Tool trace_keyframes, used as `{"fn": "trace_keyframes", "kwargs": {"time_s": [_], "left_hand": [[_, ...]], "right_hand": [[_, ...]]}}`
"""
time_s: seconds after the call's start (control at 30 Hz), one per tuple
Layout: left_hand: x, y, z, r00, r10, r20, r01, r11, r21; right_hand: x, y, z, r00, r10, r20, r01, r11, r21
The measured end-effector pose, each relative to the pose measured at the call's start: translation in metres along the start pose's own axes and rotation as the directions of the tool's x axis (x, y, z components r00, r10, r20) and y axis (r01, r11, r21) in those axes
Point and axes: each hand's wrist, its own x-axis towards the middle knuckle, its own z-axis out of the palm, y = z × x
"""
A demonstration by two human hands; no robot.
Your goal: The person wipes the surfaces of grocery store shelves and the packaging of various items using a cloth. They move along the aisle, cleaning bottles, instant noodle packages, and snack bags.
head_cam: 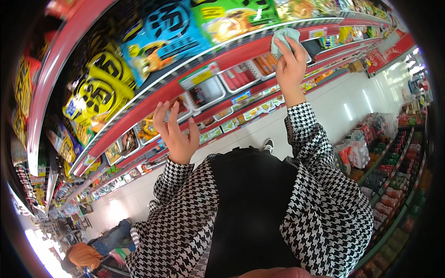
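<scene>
My right hand (pixel 292 66) holds a folded pale green cloth (pixel 285 40) against the red front edge (pixel 243 55) of a store shelf, at the upper right. To the left, my left hand (pixel 177 135) is raised with its fingers apart and nothing in it, in front of the same shelf edge. Blue noodle bags (pixel 167 41), yellow bags (pixel 100 90) and a green bag (pixel 236 21) lie on the shelf behind a low wire rail. A price tag (pixel 199 75) is fixed to the edge between my hands. White trays of packaged food (pixel 240 77) stand on the level below.
Lower shelves with small boxes (pixel 229 125) run beneath. Bottle racks (pixel 389 187) and wrapped drink packs (pixel 354 149) stand at the right. A person in an orange top (pixel 83 255) is at the lower left, on the far side of the tiled floor (pixel 139 194).
</scene>
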Motion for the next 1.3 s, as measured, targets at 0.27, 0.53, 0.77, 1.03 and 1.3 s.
{"fn": "trace_keyframes", "kwargs": {"time_s": [0.27, 0.53, 0.77, 1.03, 1.3], "left_hand": [[0.03, 0.069, 0.071, 0.996, 0.073, 0.052, -0.07, 0.996, -0.059], [0.039, 0.125, 0.125, 0.998, 0.018, 0.056, -0.016, 0.999, -0.042], [0.053, 0.154, 0.153, 0.995, 0.04, 0.089, -0.031, 0.995, -0.094], [0.074, 0.147, 0.152, 0.992, 0.104, 0.064, -0.097, 0.989, -0.112], [0.12, 0.136, 0.17, 0.984, 0.176, -0.032, -0.178, 0.954, -0.242]], "right_hand": [[0.019, 0.128, -0.023, 0.979, 0.192, -0.065, -0.197, 0.977, -0.087], [0.025, 0.173, -0.036, 0.95, 0.311, -0.035, -0.31, 0.949, 0.051], [0.002, 0.074, -0.024, 0.956, -0.143, 0.256, 0.059, 0.949, 0.31], [0.009, 0.119, -0.025, 0.989, -0.049, 0.14, 0.028, 0.988, 0.15], [0.036, 0.206, -0.055, 0.946, 0.318, 0.068, -0.317, 0.948, -0.023]]}}
